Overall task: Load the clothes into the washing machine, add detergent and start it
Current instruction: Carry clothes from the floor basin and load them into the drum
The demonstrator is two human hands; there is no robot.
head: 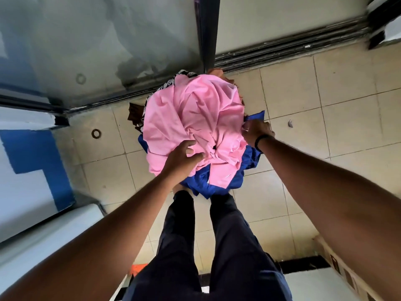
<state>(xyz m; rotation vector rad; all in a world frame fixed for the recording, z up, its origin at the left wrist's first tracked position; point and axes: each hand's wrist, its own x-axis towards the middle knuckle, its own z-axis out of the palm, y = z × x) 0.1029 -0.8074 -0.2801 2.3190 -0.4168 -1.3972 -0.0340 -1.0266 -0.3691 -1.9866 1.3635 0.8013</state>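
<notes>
Bare forearms, no sleeves showing; a dark wristband [261, 140] at three o'clock; dark navy trousers [208, 246] at six o'clock.

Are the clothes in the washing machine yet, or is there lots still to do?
Not yet. Nothing looks finished. The pile of clothes, pink cloth on top and blue cloth underneath, is over the tiled floor. The left hand grips the pink cloth; the right hand holds the pile's edge. Still left: loading, detergent, starting the machine.
</notes>
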